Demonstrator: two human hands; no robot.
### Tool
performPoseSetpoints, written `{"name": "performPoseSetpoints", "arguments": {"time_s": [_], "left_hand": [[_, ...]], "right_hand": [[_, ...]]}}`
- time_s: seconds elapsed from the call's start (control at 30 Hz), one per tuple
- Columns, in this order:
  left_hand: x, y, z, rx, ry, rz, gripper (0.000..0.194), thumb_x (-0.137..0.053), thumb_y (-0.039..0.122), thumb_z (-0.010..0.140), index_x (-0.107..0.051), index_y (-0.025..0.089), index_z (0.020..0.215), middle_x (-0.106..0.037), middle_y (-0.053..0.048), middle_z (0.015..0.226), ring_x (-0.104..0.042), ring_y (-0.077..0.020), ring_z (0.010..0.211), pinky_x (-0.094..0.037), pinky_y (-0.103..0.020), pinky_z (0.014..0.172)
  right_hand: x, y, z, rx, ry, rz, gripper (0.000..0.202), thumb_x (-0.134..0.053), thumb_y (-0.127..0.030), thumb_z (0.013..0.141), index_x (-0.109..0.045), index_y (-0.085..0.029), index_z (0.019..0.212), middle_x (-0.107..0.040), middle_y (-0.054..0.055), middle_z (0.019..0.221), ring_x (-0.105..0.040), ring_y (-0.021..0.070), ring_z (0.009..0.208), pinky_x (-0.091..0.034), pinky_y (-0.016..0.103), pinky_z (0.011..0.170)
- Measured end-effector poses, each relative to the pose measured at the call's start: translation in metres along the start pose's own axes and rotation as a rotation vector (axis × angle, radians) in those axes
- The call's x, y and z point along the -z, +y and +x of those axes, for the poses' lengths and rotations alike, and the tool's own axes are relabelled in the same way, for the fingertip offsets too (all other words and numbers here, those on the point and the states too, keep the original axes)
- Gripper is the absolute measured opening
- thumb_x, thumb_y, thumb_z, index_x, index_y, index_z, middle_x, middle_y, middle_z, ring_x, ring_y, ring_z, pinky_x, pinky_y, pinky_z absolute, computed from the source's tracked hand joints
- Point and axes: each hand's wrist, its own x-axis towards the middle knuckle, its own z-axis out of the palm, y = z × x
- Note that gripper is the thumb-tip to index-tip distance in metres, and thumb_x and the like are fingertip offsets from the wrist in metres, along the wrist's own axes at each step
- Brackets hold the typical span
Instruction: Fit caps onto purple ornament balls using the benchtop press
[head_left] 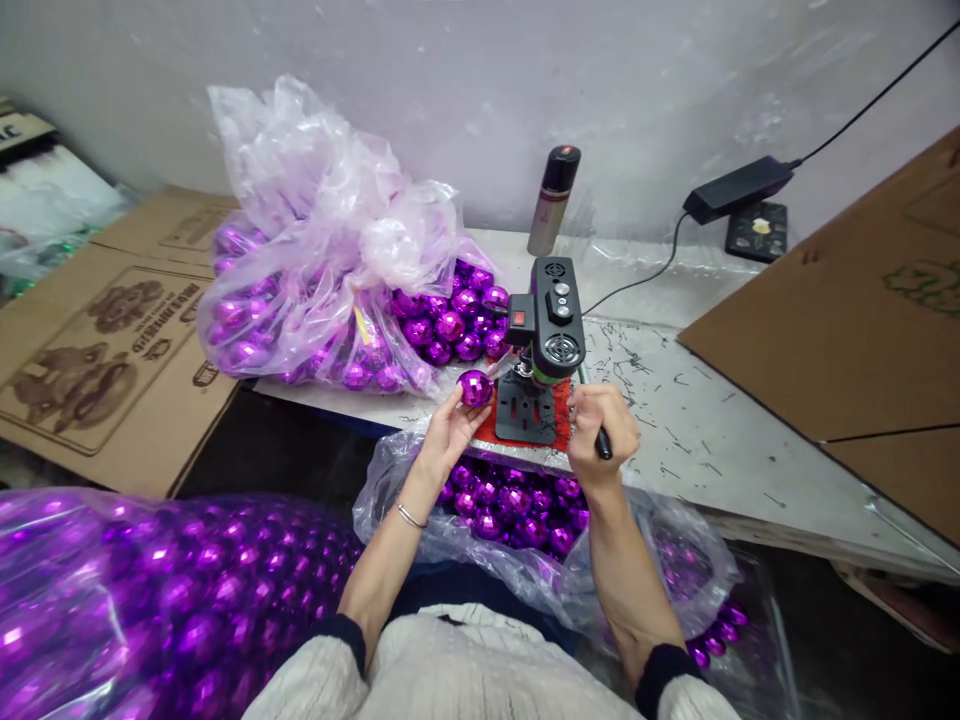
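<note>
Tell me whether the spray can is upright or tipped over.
Upright: the can stands on its base at the back of the table, black cap on top.

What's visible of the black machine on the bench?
Upright black machine, apparently hard-cased: head with two round grilles, silvery buttons between them, and a red switch on a side box. Its slotted dark plate lies over a red mat. The right hand grips a black handle beside it; any joint is hidden. A dark cable runs toward its back.
</note>
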Motion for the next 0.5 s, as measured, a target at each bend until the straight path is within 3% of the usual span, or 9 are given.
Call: {"name": "performPoseSetpoints", "arguments": {"time_s": [0.17,0.4,0.5], "left_hand": [[-0.003,-0.018,0.01,-0.107,0.019,0.222,0.042,-0.071,0.047,0.09,-0.066,0.02,0.122,-0.076,-0.01,0.122,-0.073,-0.025,0.114,-0.06,-0.043,0.101],[-0.015,-0.041,0.023,-0.429,-0.092,0.685,0.061,-0.075,0.055,0.085,-0.061,0.021,0.133,-0.071,-0.014,0.13,-0.069,-0.0288,0.119,-0.054,-0.05,0.106],[-0.02,-0.044,0.026,-0.58,-0.087,0.939,0.063,-0.076,0.059,0.084,-0.063,0.021,0.132,-0.072,-0.015,0.127,-0.068,-0.0328,0.119,-0.052,-0.053,0.106]], "right_hand": [[0.004,-0.001,0.007,0.018,-0.044,0.008,0.027,-0.047,-0.015,0.098,-0.051,-0.023,0.072,-0.06,0.0,0.068,-0.057,0.0148,0.063,-0.043,0.031,0.061],[0.006,-0.001,0.009,0.037,-0.068,-0.014,0.025,-0.047,-0.015,0.097,-0.054,-0.023,0.074,-0.061,0.001,0.069,-0.059,0.015,0.064,-0.045,0.031,0.061],[0.006,-0.002,0.009,0.055,-0.07,-0.037,0.023,-0.047,-0.014,0.097,-0.055,-0.023,0.077,-0.061,0.001,0.07,-0.059,0.0147,0.064,-0.046,0.031,0.06]]}}
